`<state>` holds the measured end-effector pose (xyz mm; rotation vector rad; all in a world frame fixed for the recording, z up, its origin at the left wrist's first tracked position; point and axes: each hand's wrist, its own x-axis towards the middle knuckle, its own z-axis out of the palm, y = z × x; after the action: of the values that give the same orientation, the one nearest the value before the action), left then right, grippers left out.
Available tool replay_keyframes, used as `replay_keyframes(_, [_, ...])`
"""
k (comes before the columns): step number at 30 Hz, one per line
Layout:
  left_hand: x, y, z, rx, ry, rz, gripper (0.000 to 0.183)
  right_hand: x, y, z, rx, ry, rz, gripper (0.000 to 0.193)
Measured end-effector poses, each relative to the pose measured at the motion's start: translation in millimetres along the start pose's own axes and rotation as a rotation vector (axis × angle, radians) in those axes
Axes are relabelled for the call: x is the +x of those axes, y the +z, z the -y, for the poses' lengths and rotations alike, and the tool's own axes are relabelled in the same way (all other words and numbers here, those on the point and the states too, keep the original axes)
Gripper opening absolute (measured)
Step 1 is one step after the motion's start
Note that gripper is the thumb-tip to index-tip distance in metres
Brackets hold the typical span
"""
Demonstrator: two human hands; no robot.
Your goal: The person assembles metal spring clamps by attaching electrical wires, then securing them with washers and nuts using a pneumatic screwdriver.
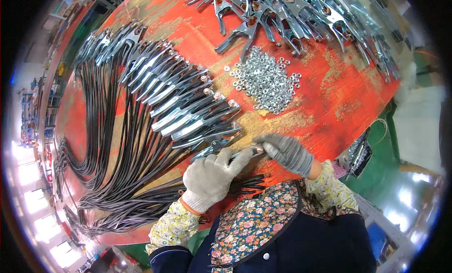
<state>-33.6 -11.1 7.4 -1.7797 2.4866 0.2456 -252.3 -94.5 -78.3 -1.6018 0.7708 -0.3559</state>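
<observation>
My left hand, in a whitish knit glove, is closed with thumb and fingers pinching a shiny metal clamp near the front edge of the table. Opposite it, my right hand, in a grey knit glove, has its fingertips closed at the end of the same clamp. Most of that clamp is hidden by the gloves, and any small part in the right fingertips cannot be made out. Just beyond my left hand lies a row of metal spring clamps joined to black cables.
A pile of small metal nuts lies on the worn red table. Loose spring clamps are heaped at the far side. More black cable ends lie below my left hand. A dark bin stands beyond the right edge.
</observation>
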Motion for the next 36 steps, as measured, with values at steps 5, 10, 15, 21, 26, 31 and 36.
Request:
replay_keyframes(5, [7, -1, 0, 0.009, -0.021, 0.040, 0.047, 16, -46, -9, -0.680, -0.181, -0.349, 0.028])
replay_keyframes(10, [9, 3, 2, -0.015, 0.001, 0.004, 0.050, 19, -54, -7, -0.943, -0.146, -0.304, 0.023])
replay_keyframes(15, [8, 1, 1, -0.012, -0.006, 0.042, 0.050, 18, -57, 3, -0.832, -0.064, -0.250, 0.025])
replay_keyframes(21, [4, 8, 4, -0.018, -0.012, 0.032, 0.052, 17, -43, 19, -0.431, -0.101, -0.136, 0.016])
replay_keyframes(26, [4, 6, 2, -0.013, 0.006, 0.008, 0.052, 14, -21, 28, -0.381, -0.199, -0.042, 0.011])
replay_keyframes(31, [3, 6, 2, -0.018, -0.003, -0.013, 0.054, 20, -26, 28, -0.393, -0.229, 0.059, 0.015])
replay_keyframes(36, [4, 5, 1, -0.016, -0.006, 0.009, 0.054, 24, -28, 21, -0.333, -0.335, 0.042, 0.014])
